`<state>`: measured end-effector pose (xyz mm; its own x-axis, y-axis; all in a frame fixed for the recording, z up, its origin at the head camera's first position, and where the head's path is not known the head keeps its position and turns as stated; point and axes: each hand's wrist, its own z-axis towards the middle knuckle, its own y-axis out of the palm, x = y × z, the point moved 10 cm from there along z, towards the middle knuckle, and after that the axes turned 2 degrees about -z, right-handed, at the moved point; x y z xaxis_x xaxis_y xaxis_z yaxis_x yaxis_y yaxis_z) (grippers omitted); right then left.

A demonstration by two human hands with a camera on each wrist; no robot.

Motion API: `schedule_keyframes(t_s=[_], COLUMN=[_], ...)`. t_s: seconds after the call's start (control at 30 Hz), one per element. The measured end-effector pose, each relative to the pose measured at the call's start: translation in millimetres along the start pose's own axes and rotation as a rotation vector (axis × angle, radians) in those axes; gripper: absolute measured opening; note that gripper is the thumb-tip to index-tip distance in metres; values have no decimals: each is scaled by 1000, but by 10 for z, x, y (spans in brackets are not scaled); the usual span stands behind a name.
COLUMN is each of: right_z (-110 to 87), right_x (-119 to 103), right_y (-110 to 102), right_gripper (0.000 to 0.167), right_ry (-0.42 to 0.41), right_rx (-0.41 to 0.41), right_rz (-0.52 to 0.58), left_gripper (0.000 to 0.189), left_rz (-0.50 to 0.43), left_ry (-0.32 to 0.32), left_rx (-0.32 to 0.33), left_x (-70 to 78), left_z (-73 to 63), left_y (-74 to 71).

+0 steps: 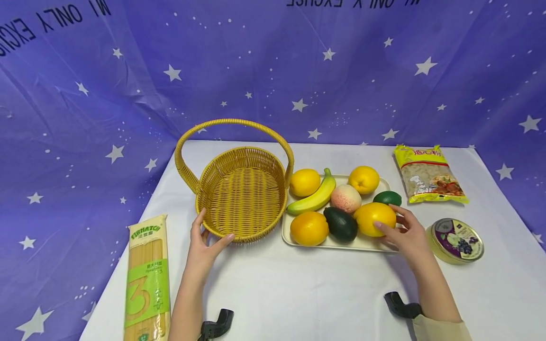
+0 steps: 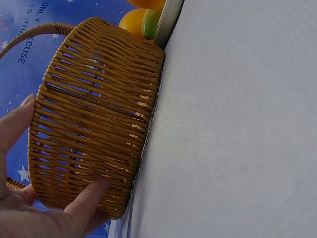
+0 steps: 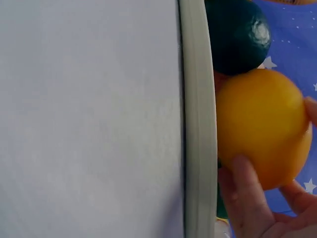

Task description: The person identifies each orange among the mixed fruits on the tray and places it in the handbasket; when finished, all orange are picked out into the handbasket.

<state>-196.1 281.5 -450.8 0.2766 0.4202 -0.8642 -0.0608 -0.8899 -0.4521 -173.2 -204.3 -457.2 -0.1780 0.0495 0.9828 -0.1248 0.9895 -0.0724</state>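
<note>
A woven wicker basket (image 1: pixel 243 203) with a tall arched handle stands at centre left, with nothing in it. My left hand (image 1: pixel 204 246) holds its near left side, thumb and fingers spread at the rim and wall; in the left wrist view a finger lies against the woven side (image 2: pixel 94 114). On a cream tray (image 1: pixel 294 242), my right hand (image 1: pixel 409 234) grips a large yellow fruit (image 1: pixel 374 219), also seen in the right wrist view (image 3: pixel 262 129). Beside that fruit sit a dark green avocado (image 1: pixel 341 225) and a peach (image 1: pixel 346 199).
Also on the tray are a banana (image 1: pixel 314 196), an orange fruit (image 1: pixel 309 229), yellow fruits (image 1: pixel 304 183) and a green fruit (image 1: pixel 387 198). A spaghetti pack (image 1: pixel 147 279) lies left, a pasta bag (image 1: pixel 431 174) back right, a round tin (image 1: pixel 456 240) right.
</note>
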Motion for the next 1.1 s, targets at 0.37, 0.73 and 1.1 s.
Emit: schedule_keyframes(t_s=[0.37, 0.73, 1.1], right_z=[-76, -124, -115], right_x=[-346, -927, -1344], right_y=[-29, 462, 1232], right_gripper=[72, 66, 65], right_ry=[-106, -250, -305], right_rx=[18, -118, -315], right_rz=[1, 43, 83], left_gripper=[103, 104, 103], left_rz=[-8, -2, 3], left_ry=[2, 7, 12], left_rx=[0, -2, -4], left_x=[-9, -5, -3], left_z=[-10, 10, 2], left_y=[-17, -8, -23])
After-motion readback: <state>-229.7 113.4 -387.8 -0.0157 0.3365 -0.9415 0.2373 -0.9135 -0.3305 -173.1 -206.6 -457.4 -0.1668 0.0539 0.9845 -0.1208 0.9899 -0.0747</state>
